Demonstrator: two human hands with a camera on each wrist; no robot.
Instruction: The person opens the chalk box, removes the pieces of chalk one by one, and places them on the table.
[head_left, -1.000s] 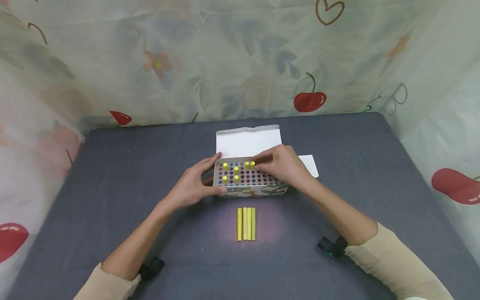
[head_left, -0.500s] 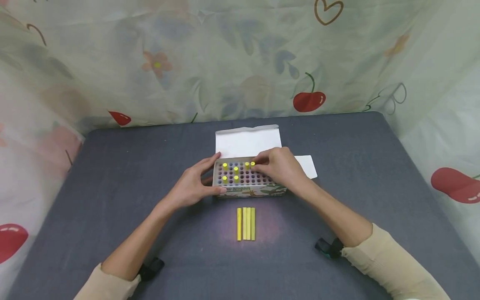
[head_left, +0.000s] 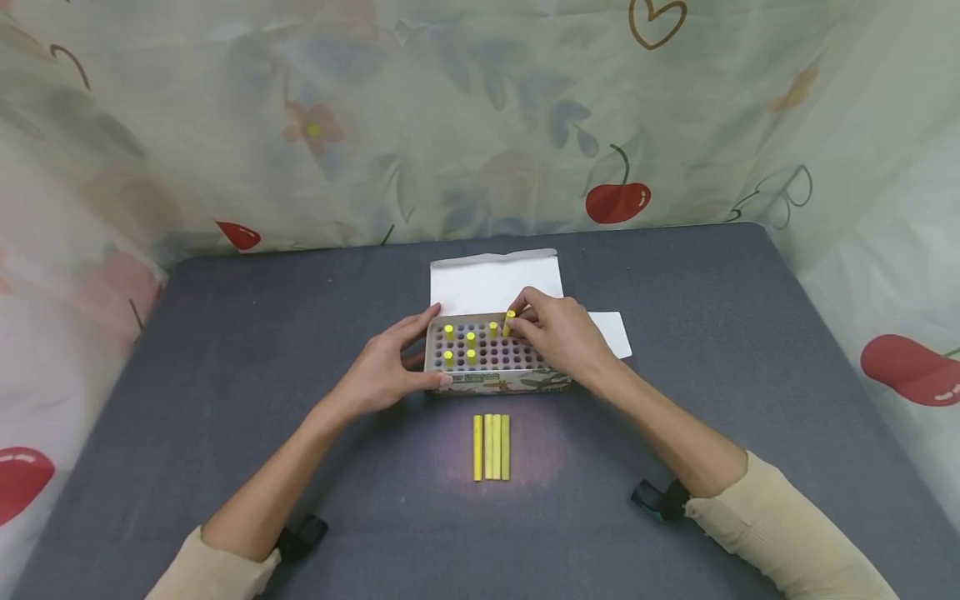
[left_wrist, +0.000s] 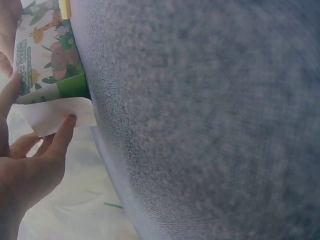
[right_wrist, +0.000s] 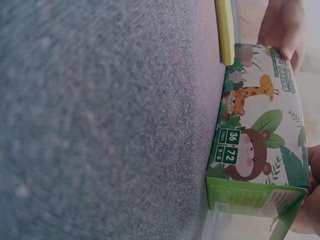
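Note:
A printed cardboard box (head_left: 510, 382) lies on the table with its white lid (head_left: 495, 279) folded back. Inside is a grid of round holes, where several yellow sticks stand upright. My left hand (head_left: 378, 371) holds the box's left end, thumb at the front and fingers at the back corner. Between thumb and fingertips my right hand (head_left: 566, 333) pinches a yellow stick (head_left: 509, 324) above the back row of holes; it leans slightly and its top sticks up. Several more yellow sticks (head_left: 492, 447) lie side by side in front of the box.
A dark grey cloth (head_left: 375, 517) covers the table. The box's white side flap (head_left: 611, 333) juts out to the right, under the right wrist. Behind the table hangs a patterned curtain (head_left: 480, 125), which also runs down both sides.
The right fingers have drawn the pinched yellow stick upward, so more of it shows and it now leans. My left hand and the sticks on the table stay as they were.

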